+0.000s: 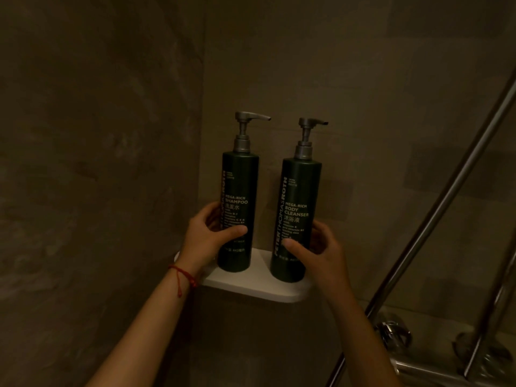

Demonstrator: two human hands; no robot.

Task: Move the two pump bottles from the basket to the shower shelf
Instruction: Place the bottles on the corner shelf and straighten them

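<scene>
Two tall dark green pump bottles with grey pumps stand upright side by side on a small white corner shelf point(259, 286). The shampoo bottle point(238, 191) is on the left, with my left hand point(208, 237) wrapped around its lower part. The body cleanser bottle point(298, 196) is on the right, and my right hand point(321, 248) grips it low down, thumb across the front. Both pump spouts point right. The basket is not in view.
Brown tiled walls meet in the corner behind the shelf. A metal shower rail point(435, 208) runs diagonally at the right. Chrome tap fittings point(393, 333) sit at the lower right. A red string bracelet point(181, 273) is on my left wrist.
</scene>
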